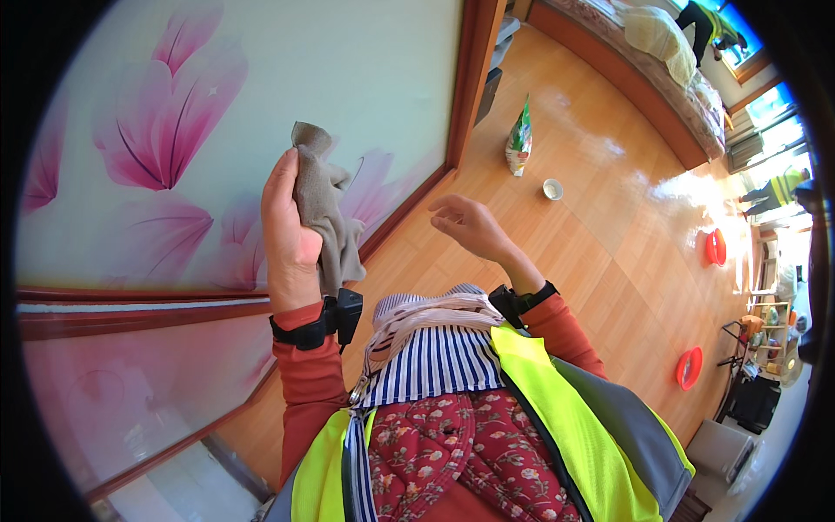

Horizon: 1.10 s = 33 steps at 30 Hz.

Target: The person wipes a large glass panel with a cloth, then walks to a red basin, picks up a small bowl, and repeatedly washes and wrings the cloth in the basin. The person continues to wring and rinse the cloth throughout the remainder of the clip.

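A grey-brown cloth hangs from my left hand, pinched between thumb and fingers. Hand and cloth are in front of a sliding door panel with pink flowers and a reddish wooden frame; whether the cloth touches the panel I cannot tell. My right hand is raised over the wooden floor, holding nothing, its fingers loosely bent and apart. Beyond it on the floor stand a green and white plastic bag and a small white bowl with something pale inside.
A bed with a wooden side stands at the upper right, a person beyond it. Another person is by the windows at the far right. Two red basins are on the floor. A shelf stands near the right rim.
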### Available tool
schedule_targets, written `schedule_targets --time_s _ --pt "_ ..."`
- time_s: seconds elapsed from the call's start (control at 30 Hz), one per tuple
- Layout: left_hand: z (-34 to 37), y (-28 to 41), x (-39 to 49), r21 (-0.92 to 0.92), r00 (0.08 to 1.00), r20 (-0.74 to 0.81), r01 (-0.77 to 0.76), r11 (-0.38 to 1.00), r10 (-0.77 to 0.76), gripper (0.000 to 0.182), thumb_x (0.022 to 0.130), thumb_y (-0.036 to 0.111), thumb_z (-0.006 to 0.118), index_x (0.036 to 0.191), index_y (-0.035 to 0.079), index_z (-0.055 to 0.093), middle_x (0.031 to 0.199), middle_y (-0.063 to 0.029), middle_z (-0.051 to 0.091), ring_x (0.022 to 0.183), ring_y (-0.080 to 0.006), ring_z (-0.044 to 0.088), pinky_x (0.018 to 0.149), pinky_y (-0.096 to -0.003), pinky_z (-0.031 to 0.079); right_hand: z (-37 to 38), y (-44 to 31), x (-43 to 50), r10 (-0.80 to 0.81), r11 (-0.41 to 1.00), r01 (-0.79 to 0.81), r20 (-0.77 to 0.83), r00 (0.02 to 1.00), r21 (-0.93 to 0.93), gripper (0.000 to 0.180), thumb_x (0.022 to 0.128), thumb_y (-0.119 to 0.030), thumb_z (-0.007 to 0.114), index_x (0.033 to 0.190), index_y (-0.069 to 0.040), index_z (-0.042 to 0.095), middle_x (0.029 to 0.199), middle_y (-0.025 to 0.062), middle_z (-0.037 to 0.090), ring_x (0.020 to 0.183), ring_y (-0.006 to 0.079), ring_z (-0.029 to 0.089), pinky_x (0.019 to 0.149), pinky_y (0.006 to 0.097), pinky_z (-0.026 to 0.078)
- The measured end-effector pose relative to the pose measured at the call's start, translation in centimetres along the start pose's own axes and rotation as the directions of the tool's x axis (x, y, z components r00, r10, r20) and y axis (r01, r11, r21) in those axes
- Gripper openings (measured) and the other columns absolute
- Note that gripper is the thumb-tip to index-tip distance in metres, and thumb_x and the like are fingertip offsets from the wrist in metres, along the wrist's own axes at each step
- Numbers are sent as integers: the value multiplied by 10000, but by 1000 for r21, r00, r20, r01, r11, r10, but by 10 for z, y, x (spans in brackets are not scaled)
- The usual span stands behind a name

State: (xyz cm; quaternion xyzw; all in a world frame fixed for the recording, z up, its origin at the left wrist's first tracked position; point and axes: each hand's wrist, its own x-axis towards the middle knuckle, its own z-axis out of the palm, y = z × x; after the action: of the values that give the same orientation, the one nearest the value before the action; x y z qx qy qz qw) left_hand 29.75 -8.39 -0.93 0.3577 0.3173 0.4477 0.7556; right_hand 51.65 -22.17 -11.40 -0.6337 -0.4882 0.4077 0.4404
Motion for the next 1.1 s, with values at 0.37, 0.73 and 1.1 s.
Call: schedule_targets --time_s 0.37,0.73,1.1 --pt "42 12 -27 162 985 148 -115 980 91 202 957 233 572 950 38 621 793 10 606 687 -65 553 635 -207 445 16 -4 6 -160 972 181 144 977 -148 702 818 -255 735 1417 -138 387 1218 138 526 1032 250 573 858 365 496" --pt "58 18 -21 392 925 314 -333 857 216 203 964 221 567 874 46 615 749 92 504 672 3 406 608 -172 333 4 14 12 -153 977 165 90 984 -137 316 760 -185 750 1003 -16 638 898 110 636 843 216 612 762 335 495" --pt "51 36 -19 309 891 218 -450 838 399 156 945 149 572 873 12 588 779 58 468 738 -36 412 674 -212 341 -35 36 3 69 905 -106 -104 992 -411 180 743 -141 685 884 -58 610 783 144 643 767 319 628 658 394 473"
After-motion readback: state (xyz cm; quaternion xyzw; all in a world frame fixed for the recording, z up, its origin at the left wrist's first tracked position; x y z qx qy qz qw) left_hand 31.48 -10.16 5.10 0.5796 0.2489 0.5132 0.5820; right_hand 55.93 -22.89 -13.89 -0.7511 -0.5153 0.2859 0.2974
